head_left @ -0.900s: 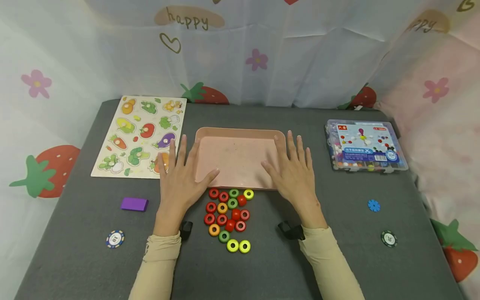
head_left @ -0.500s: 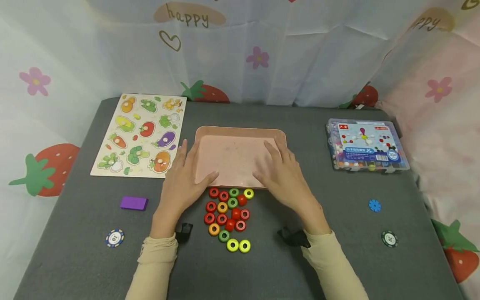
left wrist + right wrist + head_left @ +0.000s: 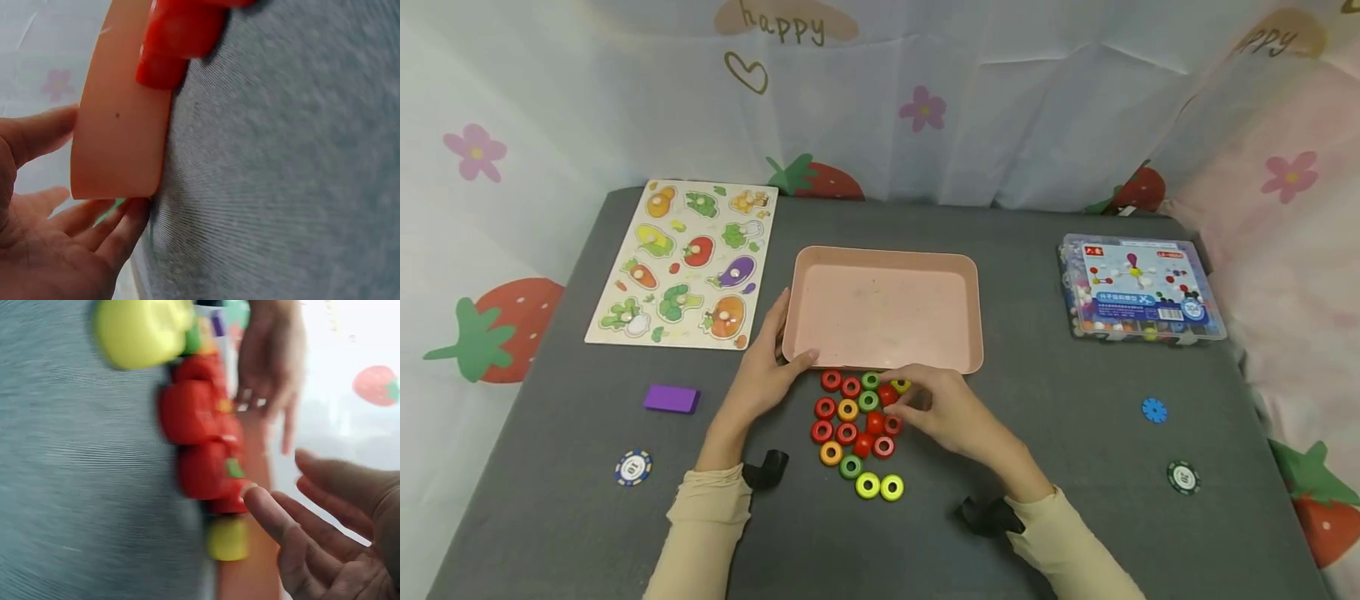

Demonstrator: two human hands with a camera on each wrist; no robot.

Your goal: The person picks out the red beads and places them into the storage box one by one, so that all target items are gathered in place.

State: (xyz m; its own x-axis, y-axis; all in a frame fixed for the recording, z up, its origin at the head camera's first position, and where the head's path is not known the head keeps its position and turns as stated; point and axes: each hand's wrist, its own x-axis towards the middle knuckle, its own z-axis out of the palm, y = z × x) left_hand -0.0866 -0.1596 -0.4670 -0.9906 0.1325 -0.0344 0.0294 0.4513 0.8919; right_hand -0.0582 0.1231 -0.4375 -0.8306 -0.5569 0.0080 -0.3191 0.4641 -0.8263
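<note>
A pink tray lies in the middle of the table. My left hand holds its front left corner, with the thumb at the rim and the fingers along the side wall. The left wrist view shows the thumb and fingers of that hand against the tray wall. Just in front of the tray lies a cluster of red, green, orange and yellow ring beads. My right hand hovers at the cluster's right side, thumb and index finger apart, near a red bead and partly covering a yellow bead.
A vegetable puzzle board lies at the back left, a clear case of small parts at the back right. On the left are a purple block and a poker chip; on the right, a blue disc and a dark chip.
My right hand has come down from the tray's right edge to the beads, its thumb and index finger drawing closer together. My left hand has closed in on the tray's front left corner.
</note>
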